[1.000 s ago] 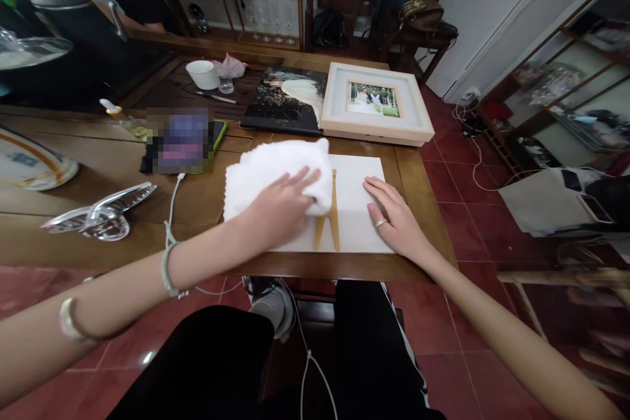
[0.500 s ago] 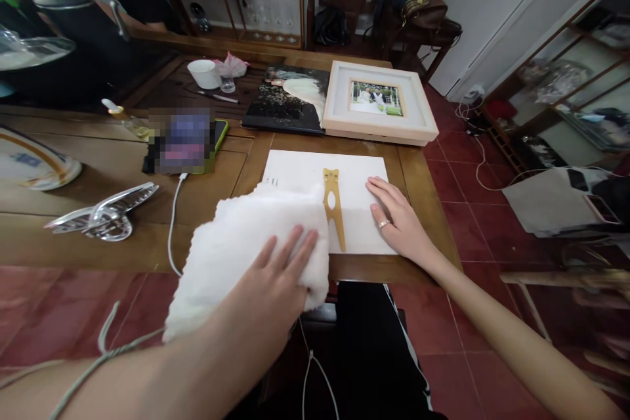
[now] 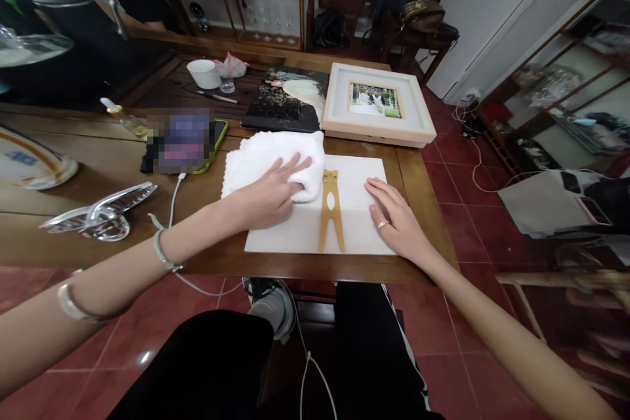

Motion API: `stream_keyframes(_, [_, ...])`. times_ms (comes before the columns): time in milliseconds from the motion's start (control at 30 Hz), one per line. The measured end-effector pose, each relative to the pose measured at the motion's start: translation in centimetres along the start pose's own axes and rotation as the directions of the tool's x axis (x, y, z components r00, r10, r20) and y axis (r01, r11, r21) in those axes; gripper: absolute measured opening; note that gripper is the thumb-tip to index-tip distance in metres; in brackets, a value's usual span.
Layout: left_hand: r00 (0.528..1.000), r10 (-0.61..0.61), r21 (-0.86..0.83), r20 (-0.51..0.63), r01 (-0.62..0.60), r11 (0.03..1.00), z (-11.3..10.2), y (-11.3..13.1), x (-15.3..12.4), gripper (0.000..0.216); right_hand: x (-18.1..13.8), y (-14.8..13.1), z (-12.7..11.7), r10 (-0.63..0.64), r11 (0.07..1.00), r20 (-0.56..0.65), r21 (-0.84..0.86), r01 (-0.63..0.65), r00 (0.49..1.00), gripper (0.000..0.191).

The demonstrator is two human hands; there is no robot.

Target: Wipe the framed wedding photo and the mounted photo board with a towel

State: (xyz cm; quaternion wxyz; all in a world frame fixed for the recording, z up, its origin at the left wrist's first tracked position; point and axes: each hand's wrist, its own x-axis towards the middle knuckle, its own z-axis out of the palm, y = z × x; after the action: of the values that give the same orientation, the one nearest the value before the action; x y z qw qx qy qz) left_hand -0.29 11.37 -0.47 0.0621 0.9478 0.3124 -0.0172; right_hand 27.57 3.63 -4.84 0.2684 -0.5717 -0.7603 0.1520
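Observation:
A white board [image 3: 354, 223] lies flat on the wooden table [image 3: 123, 177], with a gold stand piece [image 3: 330, 210] hinged down its middle. My left hand [image 3: 268, 193] presses flat, fingers stretched, on a white fluffy cloth [image 3: 263, 154] at the board's far left corner. My right hand [image 3: 396, 220] rests flat, fingers spread, on the board's right edge; a ring shows on one finger.
A framed photo [image 3: 377, 105] and a dark photo print [image 3: 285, 102] lie behind the board. A phone [image 3: 184, 138] with a cable, a clear hair clip [image 3: 98, 213], a plate [image 3: 29, 161] and a white cup [image 3: 203, 73] sit to the left. A person in black stands far left.
My left hand swept the cloth down to the table's near edge, then back up to the board's far left corner. My right hand stayed in place on the board.

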Motion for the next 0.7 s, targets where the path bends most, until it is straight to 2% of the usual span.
stream_keyframes(100, [0.999,0.032,-0.001,0.007,-0.032,0.999,0.1,1.5,-1.4,0.030,0.0,-0.1,0.0,0.007,1.000,0.001,-0.002,-0.007,1.000,0.043])
stream_keyframes(300, [0.998,0.047,-0.032,0.048,-0.045,0.998,-0.2,8.1,-7.2,0.021,-0.1,-0.1,0.0,0.006,1.000,-0.007,-0.010,-0.007,1.000,0.042])
stream_keyframes(400, [0.998,0.051,-0.075,0.048,-0.047,0.996,-0.4,9.5,-8.7,0.023,-0.1,-0.1,0.1,0.007,1.000,-0.011,-0.007,-0.007,1.000,0.043])
stream_keyframes(500, [0.999,-0.007,-0.118,0.036,0.011,0.993,-0.4,8.3,-7.9,0.029,-0.1,-0.1,0.1,0.005,1.000,-0.008,-0.009,-0.005,1.000,0.043])
stream_keyframes(600, [0.998,-0.049,-0.146,0.039,0.054,0.988,-0.2,5.2,-5.4,0.037,-0.1,-0.1,0.1,0.004,1.000,-0.007,-0.009,-0.005,1.000,0.043])
stream_keyframes(700, [0.999,-0.030,-0.126,0.017,0.032,0.992,-0.2,1.6,-2.8,0.038,-0.1,0.0,0.0,-0.003,1.000,-0.009,-0.006,0.002,1.000,0.043])
